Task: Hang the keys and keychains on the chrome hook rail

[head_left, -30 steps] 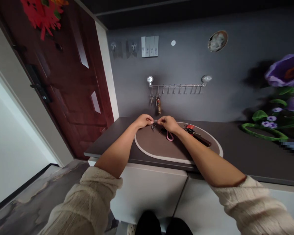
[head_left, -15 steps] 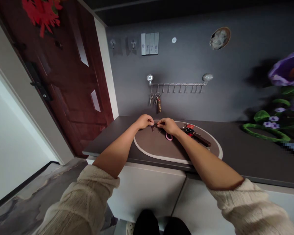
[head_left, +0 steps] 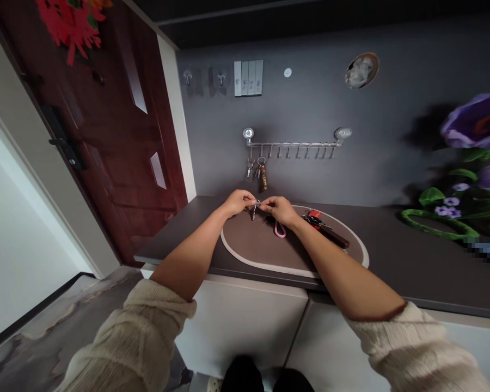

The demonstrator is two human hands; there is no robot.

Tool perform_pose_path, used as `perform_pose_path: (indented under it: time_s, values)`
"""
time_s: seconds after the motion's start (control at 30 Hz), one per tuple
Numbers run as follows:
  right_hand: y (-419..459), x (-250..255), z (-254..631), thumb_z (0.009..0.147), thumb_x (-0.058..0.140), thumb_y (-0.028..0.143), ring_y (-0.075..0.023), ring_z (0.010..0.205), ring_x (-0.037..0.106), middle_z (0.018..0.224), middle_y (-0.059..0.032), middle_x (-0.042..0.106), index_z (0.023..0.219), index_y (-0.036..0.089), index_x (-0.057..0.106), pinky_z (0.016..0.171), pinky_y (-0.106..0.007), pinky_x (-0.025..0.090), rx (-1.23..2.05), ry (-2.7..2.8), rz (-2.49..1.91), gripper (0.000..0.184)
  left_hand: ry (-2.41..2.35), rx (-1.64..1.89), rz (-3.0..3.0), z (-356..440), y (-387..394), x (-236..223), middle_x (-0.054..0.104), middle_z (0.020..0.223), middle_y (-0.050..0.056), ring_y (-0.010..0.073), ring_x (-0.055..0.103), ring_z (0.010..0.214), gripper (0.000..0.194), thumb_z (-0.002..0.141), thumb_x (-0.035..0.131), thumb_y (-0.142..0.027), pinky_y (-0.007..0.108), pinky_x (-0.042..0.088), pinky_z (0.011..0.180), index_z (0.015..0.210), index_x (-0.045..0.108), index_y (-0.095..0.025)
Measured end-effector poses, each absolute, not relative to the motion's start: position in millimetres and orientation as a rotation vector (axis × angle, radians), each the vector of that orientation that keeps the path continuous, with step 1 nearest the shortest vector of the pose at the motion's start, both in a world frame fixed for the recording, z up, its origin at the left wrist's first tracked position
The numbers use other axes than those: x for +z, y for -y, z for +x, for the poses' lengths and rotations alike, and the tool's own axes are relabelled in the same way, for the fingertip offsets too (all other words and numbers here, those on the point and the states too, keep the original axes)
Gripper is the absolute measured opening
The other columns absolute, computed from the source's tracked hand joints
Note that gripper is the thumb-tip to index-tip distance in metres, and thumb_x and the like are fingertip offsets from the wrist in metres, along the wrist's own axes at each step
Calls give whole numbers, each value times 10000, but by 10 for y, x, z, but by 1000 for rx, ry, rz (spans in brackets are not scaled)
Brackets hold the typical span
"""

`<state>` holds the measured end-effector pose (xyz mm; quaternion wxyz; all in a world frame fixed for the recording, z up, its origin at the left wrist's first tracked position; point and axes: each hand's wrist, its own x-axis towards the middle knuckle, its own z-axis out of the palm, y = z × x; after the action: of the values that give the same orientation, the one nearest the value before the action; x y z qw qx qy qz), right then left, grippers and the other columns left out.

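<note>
Both hands meet above the back left of an oval brown mat [head_left: 265, 253] with a white rim. My left hand [head_left: 240, 202] pinches a small bunch of keys [head_left: 253, 211], which dangles below the fingertips. From the other side my right hand [head_left: 281, 209] is closed at the fingertips on the same bunch's ring. A pink loop strap [head_left: 280, 230] lies on the mat just under my right hand, partly hidden by it. Right of my right wrist rests a pile of keys [head_left: 316, 220] with a red tag and a dark brown strip [head_left: 334, 237].
On the grey wall a hook rail [head_left: 294, 145] carries two key bunches [head_left: 263, 177] at its left end. Purple flowers [head_left: 473, 122] and a green fuzzy ring [head_left: 436, 224] stand right on the dark counter [head_left: 392, 267]. A dark red door [head_left: 118, 136] is at left.
The keys between my fingers have shifted and now hang more openly below the fingertips. Both hands keep their pinch. The view has tilted slightly.
</note>
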<state>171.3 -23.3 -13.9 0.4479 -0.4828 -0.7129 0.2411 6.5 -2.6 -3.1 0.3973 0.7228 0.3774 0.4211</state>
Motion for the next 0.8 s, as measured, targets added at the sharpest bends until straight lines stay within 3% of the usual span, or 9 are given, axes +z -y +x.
perform_pose_path:
  time_s: [0.43, 0.8]
  values:
    - [332, -37, 1642, 608, 579, 317, -70, 533, 454, 628, -2, 564, 706, 133, 584, 540, -206, 357, 785, 1576, -1072, 209, -868, 1185, 1647, 111, 39, -16, 544, 576, 5, 57, 453, 496, 169, 612, 617, -244, 209, 344, 508, 708, 585, -108]
    - [317, -15, 1671, 638, 534, 326, -64, 516, 391, 596, 22, 488, 693, 144, 523, 504, -195, 311, 751, 1556, -986, 190, -826, 1239, 1541, 248, 107, 37, 565, 646, 9, 57, 477, 547, 204, 602, 627, -257, 200, 357, 533, 747, 599, -117]
